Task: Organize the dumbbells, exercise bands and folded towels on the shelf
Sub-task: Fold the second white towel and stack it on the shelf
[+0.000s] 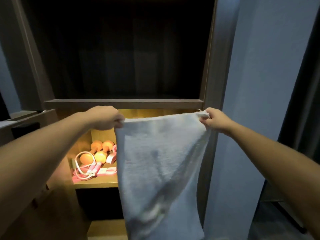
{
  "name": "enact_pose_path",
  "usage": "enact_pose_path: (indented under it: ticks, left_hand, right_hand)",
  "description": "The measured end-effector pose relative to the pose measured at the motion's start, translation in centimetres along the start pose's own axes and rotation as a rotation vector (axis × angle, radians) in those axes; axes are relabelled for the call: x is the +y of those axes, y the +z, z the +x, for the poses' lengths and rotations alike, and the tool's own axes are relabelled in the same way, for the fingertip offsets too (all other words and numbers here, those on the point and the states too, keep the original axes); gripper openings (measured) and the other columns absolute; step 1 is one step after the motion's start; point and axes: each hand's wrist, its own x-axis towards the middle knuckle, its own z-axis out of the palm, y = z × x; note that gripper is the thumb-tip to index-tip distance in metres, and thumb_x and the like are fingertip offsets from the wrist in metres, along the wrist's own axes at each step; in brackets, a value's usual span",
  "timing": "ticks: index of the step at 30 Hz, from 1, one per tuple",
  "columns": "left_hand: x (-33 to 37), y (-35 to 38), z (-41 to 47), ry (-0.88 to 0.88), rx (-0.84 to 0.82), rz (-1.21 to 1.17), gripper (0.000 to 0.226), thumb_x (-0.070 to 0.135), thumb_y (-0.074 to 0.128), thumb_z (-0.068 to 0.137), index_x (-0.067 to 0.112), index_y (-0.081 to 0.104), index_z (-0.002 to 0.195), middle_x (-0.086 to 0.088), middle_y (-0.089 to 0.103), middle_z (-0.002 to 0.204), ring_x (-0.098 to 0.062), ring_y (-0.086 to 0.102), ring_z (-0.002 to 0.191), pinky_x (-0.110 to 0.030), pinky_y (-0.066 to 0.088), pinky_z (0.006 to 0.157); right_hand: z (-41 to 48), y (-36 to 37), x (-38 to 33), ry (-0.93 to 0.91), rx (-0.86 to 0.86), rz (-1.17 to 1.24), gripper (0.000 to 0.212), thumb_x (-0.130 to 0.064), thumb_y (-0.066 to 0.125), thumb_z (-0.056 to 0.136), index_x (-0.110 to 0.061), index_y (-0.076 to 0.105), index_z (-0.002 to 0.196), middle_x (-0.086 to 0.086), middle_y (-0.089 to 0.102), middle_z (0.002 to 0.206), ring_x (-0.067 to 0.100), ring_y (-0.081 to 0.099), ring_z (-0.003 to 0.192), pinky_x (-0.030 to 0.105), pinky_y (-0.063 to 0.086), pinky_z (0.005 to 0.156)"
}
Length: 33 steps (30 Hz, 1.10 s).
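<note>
left hand (pixel 105 118) pinching, arm outstretched | right hand (pixel 216 121) pinching, arm outstretched

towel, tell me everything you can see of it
The towel is white, fluffy terry cloth by its look, unfolded and hanging as one sheet with slanting creases. The left hand pinches its top left corner, the right hand its top right corner, holding the top edge taut and level before the lit shelf, hiding the shelf's right part. Its lower end reaches the picture's bottom edge.

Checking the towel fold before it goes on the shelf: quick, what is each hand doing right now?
Left hand: pinches the top left corner of the white towel.
Right hand: pinches the top right corner of the same towel, which hangs unfolded.
</note>
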Motion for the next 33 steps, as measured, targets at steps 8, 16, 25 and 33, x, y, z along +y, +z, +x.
enact_pose_path:
  ticks: [8,16,25,33]
  left_hand:
    - [-0.7,-1.0,0.1,-0.019,0.214,-0.057,0.01,0.018,0.056,0.095,0.023,0.061,0.087,0.006,0.061,0.088,-0.012,0.055,0.076,-0.031,0.046,0.064]
    - [-1.7,-1.0,0.4,-0.084,0.329,-0.09,0.014,0.021,0.052,0.098,0.023,0.062,0.088,0.005,0.06,0.084,-0.012,0.057,0.076,-0.029,0.046,0.062]
    - [-0.5,3.6,0.2,-0.07,0.057,-0.185,0.018,0.02,0.052,0.098,0.018,0.061,0.083,-0.001,0.06,0.08,-0.014,0.057,0.072,-0.028,0.046,0.061]
    - [-0.6,3.6,-1.3,-0.052,0.232,-0.44,0.015,0.027,0.075,0.083,0.015,0.067,0.088,0.003,0.046,0.108,-0.015,0.05,0.096,-0.028,0.055,0.078]
  right_hand:
    - [0.4,-1.4,-1.4,-0.162,0.147,-0.078,0.01,-0.019,0.058,0.094,-0.016,0.05,0.09,0.003,0.054,0.086,0.019,0.054,0.08,0.029,0.037,0.064]
    - [0.3,-1.2,-1.2,-0.123,0.276,-0.059,0.017,-0.016,0.056,0.094,-0.018,0.044,0.082,0.006,0.054,0.082,0.025,0.048,0.076,0.032,0.032,0.06]
    - [-1.4,2.9,0.6,-0.013,0.046,-0.011,0.01,-0.024,0.059,0.096,-0.016,0.053,0.098,0.001,0.058,0.092,0.017,0.055,0.083,0.026,0.044,0.068]
    - [-1.4,1.6,-0.2,-0.013,0.065,0.29,0.019,-0.029,0.059,0.096,-0.014,0.055,0.107,0.005,0.059,0.1,0.019,0.059,0.091,0.03,0.051,0.069]
